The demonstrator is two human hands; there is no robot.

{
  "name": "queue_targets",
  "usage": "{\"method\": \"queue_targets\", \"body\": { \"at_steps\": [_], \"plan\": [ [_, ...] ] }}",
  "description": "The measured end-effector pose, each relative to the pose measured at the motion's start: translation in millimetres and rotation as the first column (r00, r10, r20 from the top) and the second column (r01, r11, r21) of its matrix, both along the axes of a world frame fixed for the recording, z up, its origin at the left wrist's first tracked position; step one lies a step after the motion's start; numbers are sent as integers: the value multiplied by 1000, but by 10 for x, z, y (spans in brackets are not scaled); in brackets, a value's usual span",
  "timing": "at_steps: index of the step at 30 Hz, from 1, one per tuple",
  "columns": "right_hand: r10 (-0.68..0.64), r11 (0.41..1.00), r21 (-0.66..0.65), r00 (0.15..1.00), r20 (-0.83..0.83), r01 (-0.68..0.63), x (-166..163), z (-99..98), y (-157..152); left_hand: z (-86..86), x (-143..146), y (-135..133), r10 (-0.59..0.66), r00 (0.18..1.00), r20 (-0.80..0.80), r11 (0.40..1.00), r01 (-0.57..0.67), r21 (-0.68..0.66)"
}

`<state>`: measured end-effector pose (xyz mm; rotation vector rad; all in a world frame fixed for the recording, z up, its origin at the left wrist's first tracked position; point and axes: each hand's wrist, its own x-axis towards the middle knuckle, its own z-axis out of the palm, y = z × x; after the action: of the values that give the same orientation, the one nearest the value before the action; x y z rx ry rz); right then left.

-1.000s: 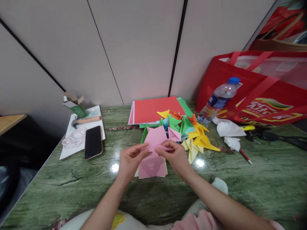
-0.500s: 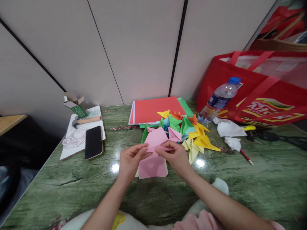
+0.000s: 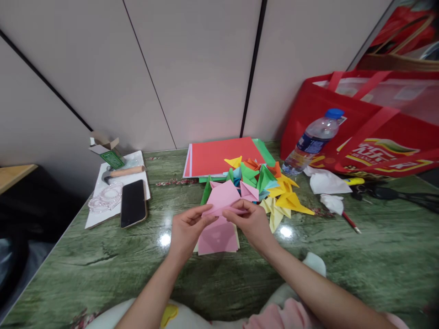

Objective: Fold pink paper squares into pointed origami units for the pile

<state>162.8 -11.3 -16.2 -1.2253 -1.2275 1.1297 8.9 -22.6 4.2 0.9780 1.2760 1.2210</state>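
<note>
Between my two hands is a piece of pink paper (image 3: pixel 223 195), partly folded, with a crease along its near edge. My left hand (image 3: pixel 189 225) pinches its left side between thumb and fingers. On the right side, my right hand (image 3: pixel 249 222) pinches the folded edge in the same way. Below the held piece, a stack of pink paper sheets (image 3: pixel 218 237) lies on the green table, with pale yellow edges showing under it. Just beyond my hands is a pile of folded paper shapes (image 3: pixel 262 180) in green, yellow, orange, blue and pink.
Red paper sheets (image 3: pixel 219 155) lie against the wall. At left are a phone (image 3: pixel 133 203), a hammer (image 3: pixel 126 172), a beaded string (image 3: pixel 106 197) and a small green box (image 3: pixel 111 155). A water bottle (image 3: pixel 310 144), red bag (image 3: pixel 370 123), crumpled tissues (image 3: pixel 329 183) and a pencil (image 3: pixel 350 222) stand or lie at right.
My left thumb and fingers have shifted slightly on the left side of the pink paper. My right hand keeps nearly the same pinch, and the other things lie as before.
</note>
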Motion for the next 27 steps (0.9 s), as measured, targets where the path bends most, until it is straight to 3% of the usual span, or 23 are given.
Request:
{"method": "queue_targets", "body": {
  "at_steps": [5, 13, 19, 27],
  "plan": [
    [23, 1000, -13, 999, -31, -24, -6, 8, -8, -7, 18, -6, 7, 996, 92, 1000, -7, -5],
    [1, 994, -105, 966, -259, -29, -33, -60, 15, -18, 24, -3, 32, 994, 107, 999, -32, -3],
    [-19, 995, -99, 925, -379, -20, -53, -77, 48, -49, 21, 2, 41, 993, 113, 999, -45, 30],
    [-29, 990, -140, 907, -420, -34, -52, -60, 61, -83, 13, 0, 59, 987, 151, 998, -59, 0]
  ]
}}
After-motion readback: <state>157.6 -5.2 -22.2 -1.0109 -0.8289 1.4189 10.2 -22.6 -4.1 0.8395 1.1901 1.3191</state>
